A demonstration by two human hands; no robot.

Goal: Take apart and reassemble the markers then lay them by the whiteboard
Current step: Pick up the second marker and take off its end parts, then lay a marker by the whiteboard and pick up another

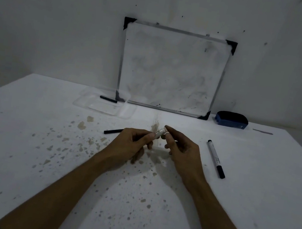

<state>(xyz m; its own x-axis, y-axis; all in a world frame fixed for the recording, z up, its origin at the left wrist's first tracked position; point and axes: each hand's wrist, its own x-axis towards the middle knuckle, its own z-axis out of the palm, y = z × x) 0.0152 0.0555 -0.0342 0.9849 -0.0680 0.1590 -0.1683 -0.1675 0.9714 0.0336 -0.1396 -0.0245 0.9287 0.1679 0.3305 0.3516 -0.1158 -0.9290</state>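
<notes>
Both hands pinch one white marker barrel [160,132]: left hand [133,143] closed round its near end, right fingertips [168,130] on its far end. Twisted askew, it could slip and roll off the table [20,152].

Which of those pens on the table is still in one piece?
The white marker lying right of the right hand, black-capped. The two short black pieces are only parts.

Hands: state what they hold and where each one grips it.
Both hands hold one white marker barrel. The left hand pinches its lower end, the right hand its upper end at the fingertips.
</notes>
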